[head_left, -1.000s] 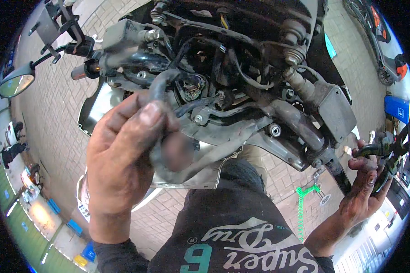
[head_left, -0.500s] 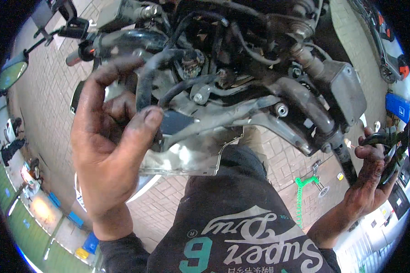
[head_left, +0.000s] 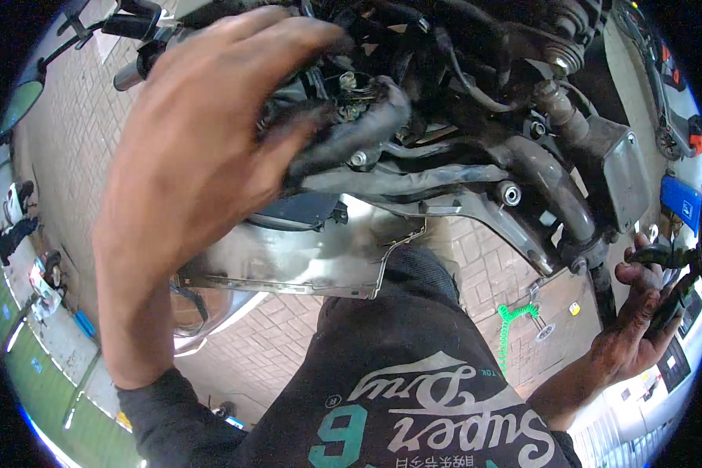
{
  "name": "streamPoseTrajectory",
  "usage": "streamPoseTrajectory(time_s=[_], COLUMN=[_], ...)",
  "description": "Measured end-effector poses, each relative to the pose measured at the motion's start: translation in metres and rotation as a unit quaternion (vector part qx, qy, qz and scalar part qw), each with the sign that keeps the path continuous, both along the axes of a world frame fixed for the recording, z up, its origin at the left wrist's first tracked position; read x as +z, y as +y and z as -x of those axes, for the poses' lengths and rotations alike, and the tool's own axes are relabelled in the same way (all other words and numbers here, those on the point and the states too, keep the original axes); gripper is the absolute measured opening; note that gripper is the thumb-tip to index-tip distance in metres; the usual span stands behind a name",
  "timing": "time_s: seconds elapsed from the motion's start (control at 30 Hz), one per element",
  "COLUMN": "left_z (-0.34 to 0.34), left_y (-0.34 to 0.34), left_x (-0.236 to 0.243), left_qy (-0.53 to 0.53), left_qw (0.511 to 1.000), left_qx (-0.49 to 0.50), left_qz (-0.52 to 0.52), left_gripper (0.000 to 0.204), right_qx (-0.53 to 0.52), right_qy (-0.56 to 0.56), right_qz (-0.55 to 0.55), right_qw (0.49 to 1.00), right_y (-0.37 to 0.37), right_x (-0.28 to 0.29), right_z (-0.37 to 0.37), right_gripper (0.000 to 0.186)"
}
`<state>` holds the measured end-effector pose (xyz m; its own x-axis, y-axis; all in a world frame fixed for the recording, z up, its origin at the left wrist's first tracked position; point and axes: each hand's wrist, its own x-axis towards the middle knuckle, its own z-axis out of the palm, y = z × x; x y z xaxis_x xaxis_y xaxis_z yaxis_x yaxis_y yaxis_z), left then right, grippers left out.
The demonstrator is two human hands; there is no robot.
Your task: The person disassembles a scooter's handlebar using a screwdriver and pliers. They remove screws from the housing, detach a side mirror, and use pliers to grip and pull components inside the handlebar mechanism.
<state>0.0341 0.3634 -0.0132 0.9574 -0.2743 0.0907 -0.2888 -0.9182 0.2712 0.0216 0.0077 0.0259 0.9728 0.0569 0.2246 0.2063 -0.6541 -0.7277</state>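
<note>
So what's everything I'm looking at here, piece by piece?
Motorbike front, cover off: one, black and grey, top centre.
Cables and hoses: several, black, in the open front.
Metal bracket plate: one, silver, below the hoses.
Mirror: one, dark, far left.
Coiled cord: one, green, on the paving at right.
Brick paving: grey-brown, underneath.
Blue box: one, far right.
Left hand: reaching into the cables.
Right hand: holding a dark part at the right edge.

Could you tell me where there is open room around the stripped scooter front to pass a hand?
Open paving shows below the frame bracket, beside the metal plate. Crowded: the cable bundle where the left hand reaches, and the right hand.
</note>
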Motion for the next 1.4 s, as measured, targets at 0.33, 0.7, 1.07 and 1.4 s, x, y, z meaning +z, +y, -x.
streamPoseTrajectory(time_s=[0.33,0.7,1.07,1.4], left_z=[-0.019,-0.015,-0.018,-0.021], left_y=[-0.012,-0.004,0.002,0.001], left_x=[-0.011,-0.031,-0.041,-0.045], left_qy=[0.186,0.172,0.093,0.124], left_qw=[0.98,0.961,0.97,0.949], left_qx=[-0.033,0.084,0.044,0.055], left_qz=[0.058,0.199,0.219,0.284], left_gripper=[0.038,0.022,0.025,0.027], right_qx=[0.036,0.055,0.03,0.013], right_qy=[0.005,0.004,-0.015,-0.031], right_qz=[0.041,0.027,0.012,0.017], right_qw=[0.998,0.998,0.999,0.999], right_y=[-0.002,-0.004,-0.003,-0.004], right_x=[0.001,0.002,-0.003,-0.003], right_z=[-0.003,-0.003,-0.003,-0.002], right_gripper=[0.035,0.034,0.034,0.036])
